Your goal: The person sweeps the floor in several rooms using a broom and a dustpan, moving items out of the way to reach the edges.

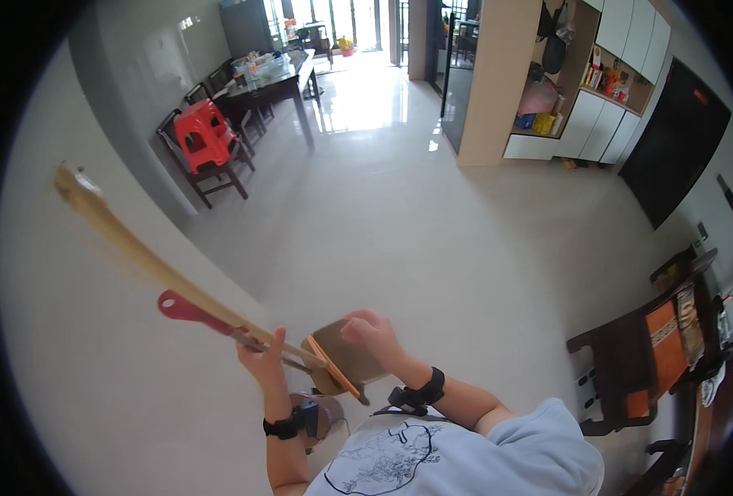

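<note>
Beside the pale wall, left hand (261, 357) kept a closed grip on two long handles (164, 277), wooden and red; right hand (371, 332) clasped the brown dustpan (342, 364) at chest height.

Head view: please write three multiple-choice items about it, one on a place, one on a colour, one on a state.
1. Where is the red plastic stool?
A. on a dark chair
B. under the table
C. beside the cupboard

2. What colour is the end of the thin handle below the long wooden pole?
A. blue
B. red
C. white

3. How is the left hand?
A. open flat
B. empty
C. closed around the two handles

Answers: 1 A, it rests on the chair seat; 2 B, its tip is red; 3 C, fingers wrap both. The right hand touches the brown dustpan.
</note>
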